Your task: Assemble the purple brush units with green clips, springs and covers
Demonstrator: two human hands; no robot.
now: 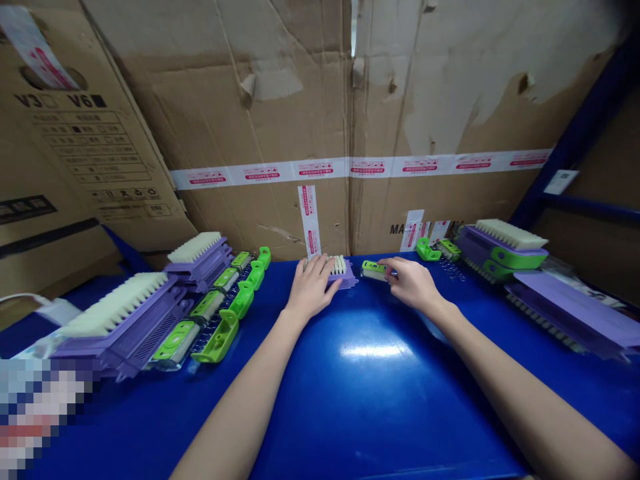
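Note:
At the far middle of the table, my left hand [314, 283] lies over a purple plate with a cream ridged pad [346, 272]. Its fingers reach across the top, the thumb is at the near side, and they cover the piece's left part. Just to the right, my right hand [411, 283] has thumb and forefinger pinched at the right end of a small green-topped block [373, 267]. That block has a pale underside and sits slightly apart from the purple plate.
On the left stand stacked purple plates with cream pads [120, 307], beside a row of green-topped blocks [175, 340] and green caps [220, 340]. More purple plates [575, 300] and a green cap [427, 249] are on the right. Cardboard [280, 127] walls the back.

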